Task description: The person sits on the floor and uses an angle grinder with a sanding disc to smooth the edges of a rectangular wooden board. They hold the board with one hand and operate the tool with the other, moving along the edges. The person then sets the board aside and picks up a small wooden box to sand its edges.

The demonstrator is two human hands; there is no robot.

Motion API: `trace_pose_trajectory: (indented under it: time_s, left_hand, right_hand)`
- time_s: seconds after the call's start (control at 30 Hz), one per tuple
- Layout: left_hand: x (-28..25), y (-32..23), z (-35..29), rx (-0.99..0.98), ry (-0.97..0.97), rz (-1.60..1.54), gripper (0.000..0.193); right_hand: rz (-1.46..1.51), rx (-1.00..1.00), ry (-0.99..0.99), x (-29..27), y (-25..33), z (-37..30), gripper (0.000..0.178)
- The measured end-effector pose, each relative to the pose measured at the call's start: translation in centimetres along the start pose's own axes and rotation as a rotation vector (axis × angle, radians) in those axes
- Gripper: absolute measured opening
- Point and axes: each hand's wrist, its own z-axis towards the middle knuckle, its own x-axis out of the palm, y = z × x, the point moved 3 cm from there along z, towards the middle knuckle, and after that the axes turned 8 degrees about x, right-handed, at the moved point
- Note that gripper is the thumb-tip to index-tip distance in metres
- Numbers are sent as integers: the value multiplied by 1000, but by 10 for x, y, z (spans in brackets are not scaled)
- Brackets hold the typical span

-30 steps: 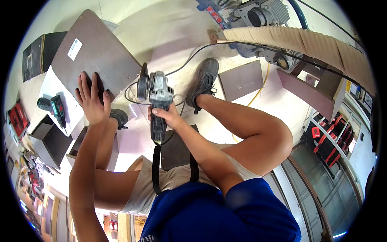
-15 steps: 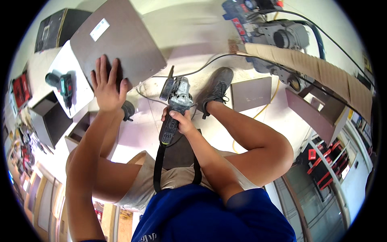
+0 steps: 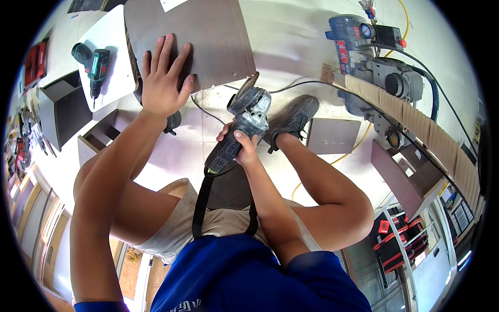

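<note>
My left hand (image 3: 165, 86) lies flat with fingers spread on a dark brown wooden board (image 3: 208, 39), which has a white label near its far side. My right hand (image 3: 245, 147) is wrapped round the body of a black and grey angle grinder (image 3: 236, 135). The grinder's head points away from me, and its disc (image 3: 247, 86) is at the board's near right edge; whether they touch I cannot tell. A black cord runs from the grinder's rear end near my lap. Part of the board's underside is hidden.
A green and black cordless drill (image 3: 97, 70) lies on a white panel (image 3: 114, 44) left of the board. An air compressor (image 3: 382, 73) stands at the far right, with hoses and cables nearby. A flat brown panel (image 3: 333, 136) lies beside my right shoe (image 3: 296, 117).
The grinder has turned and moved right and up, bringing its disc to the board's edge. My left hand stays flat on the board. The whole view has shifted.
</note>
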Motion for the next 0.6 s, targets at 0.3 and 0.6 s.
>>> trace_pose_trajectory:
  time_s: [0.3, 0.6]
  left_hand:
    - [1, 0, -2, -15, 22, -11, 65]
    - [3, 2, -1, 7, 0, 2, 64]
  right_hand:
    - [-1, -66, 10, 10, 16, 2, 41]
    - [-12, -52, -3, 5, 13, 7, 52]
